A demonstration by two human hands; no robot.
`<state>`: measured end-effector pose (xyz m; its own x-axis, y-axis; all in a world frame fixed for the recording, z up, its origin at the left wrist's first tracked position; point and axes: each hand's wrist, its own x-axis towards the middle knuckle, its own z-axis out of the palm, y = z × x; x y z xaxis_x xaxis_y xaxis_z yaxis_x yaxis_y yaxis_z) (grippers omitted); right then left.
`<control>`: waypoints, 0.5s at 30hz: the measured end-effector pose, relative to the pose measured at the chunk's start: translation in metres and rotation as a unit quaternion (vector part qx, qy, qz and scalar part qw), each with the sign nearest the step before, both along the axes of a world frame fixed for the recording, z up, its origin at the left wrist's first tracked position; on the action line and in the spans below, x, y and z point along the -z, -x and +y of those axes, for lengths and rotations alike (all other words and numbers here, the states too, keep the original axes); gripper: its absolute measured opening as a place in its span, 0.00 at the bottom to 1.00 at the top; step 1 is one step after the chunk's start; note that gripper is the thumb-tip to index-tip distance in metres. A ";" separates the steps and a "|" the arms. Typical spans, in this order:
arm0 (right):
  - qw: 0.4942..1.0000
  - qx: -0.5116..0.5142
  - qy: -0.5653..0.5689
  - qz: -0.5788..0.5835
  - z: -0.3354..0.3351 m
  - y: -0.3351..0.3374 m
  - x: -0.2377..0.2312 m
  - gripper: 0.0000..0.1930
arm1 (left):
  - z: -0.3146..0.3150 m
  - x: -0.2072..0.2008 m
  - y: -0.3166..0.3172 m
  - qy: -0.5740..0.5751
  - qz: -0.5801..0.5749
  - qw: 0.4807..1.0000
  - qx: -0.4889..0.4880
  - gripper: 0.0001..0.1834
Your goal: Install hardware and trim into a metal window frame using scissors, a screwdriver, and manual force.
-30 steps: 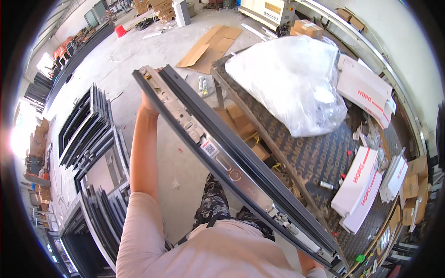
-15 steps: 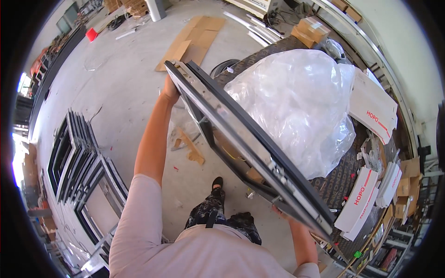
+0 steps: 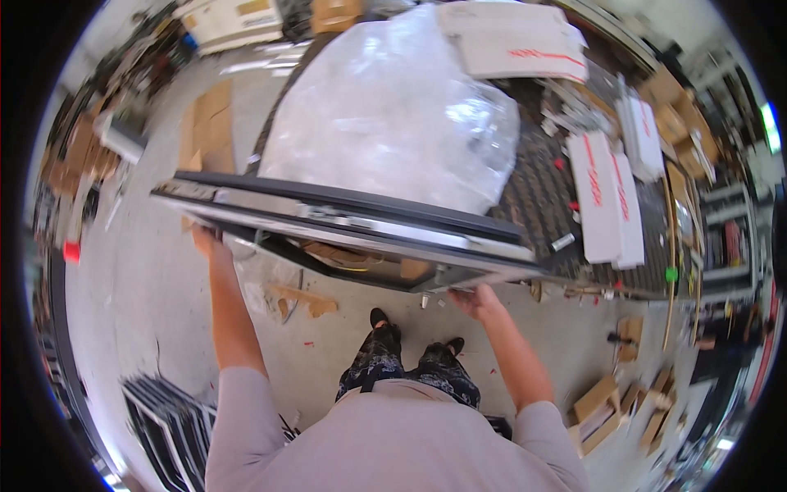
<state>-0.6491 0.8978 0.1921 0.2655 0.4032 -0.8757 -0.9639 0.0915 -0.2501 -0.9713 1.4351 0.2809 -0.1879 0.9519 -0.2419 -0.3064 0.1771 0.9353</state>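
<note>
A dark window frame (image 3: 369, 203) with silvery metal fittings along its upper edge spans the space in front of me, seen edge-on. Around its lower left part is my left hand (image 3: 211, 239), closed, with the fingers partly hidden behind the frame. My right hand (image 3: 477, 302) grips the bottom edge near the right end. The frame is held at the near edge of a workbench (image 3: 533, 205) with a dark patterned top. Just beyond it, a big heap of clear plastic wrapping (image 3: 385, 107) lies on the bench.
White cartons (image 3: 594, 205) and a larger white carton (image 3: 516, 37) rest on the bench. Several dark frames (image 3: 168, 426) are stacked at lower left. Flattened cardboard (image 3: 209, 123) lies on the floor at left; open cardboard boxes (image 3: 597, 414) stand at lower right.
My view has turned to the right, and the bench now lies straight ahead. The frame has swung from a steep diagonal to nearly level across me, still in both hands.
</note>
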 end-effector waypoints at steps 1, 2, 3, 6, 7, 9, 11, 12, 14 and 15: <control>0.999 -0.037 -0.003 0.007 0.008 0.019 -0.004 0.18 | 0.002 0.049 0.085 -0.018 -0.032 0.998 -0.058 0.17; 1.000 -0.004 0.024 -0.011 -0.009 0.018 -0.001 0.17 | -0.033 0.071 0.034 0.073 0.001 0.995 -0.067 0.15; 0.999 0.042 0.024 -0.021 -0.029 0.020 0.005 0.17 | -0.080 0.083 -0.011 0.090 0.006 0.996 0.004 0.15; 0.998 0.057 -0.020 0.002 -0.080 0.057 0.027 0.14 | -0.192 0.122 -0.058 0.246 0.025 0.964 0.098 0.18; 0.998 0.063 -0.023 0.002 -0.098 0.069 0.026 0.13 | -0.239 0.123 -0.074 0.234 0.064 0.925 0.291 0.18; 0.992 0.110 -0.039 0.039 -0.136 0.089 0.029 0.11 | -0.343 0.085 -0.131 0.187 0.134 0.833 0.503 0.21; 0.985 0.158 -0.058 0.027 -0.190 0.100 0.026 0.11 | -0.452 0.025 -0.181 0.132 0.135 0.696 0.693 0.22; 0.984 0.177 -0.033 0.012 -0.219 0.101 0.026 0.10 | -0.508 -0.009 -0.207 0.121 0.118 0.632 0.756 0.24; 0.971 0.238 -0.011 -0.005 -0.276 0.102 0.029 0.10 | -0.608 -0.081 -0.252 0.076 -0.019 0.484 0.872 0.25; 0.955 0.294 -0.008 -0.029 -0.306 0.105 0.034 0.09 | -0.655 -0.122 -0.267 0.074 -0.016 0.444 0.893 0.25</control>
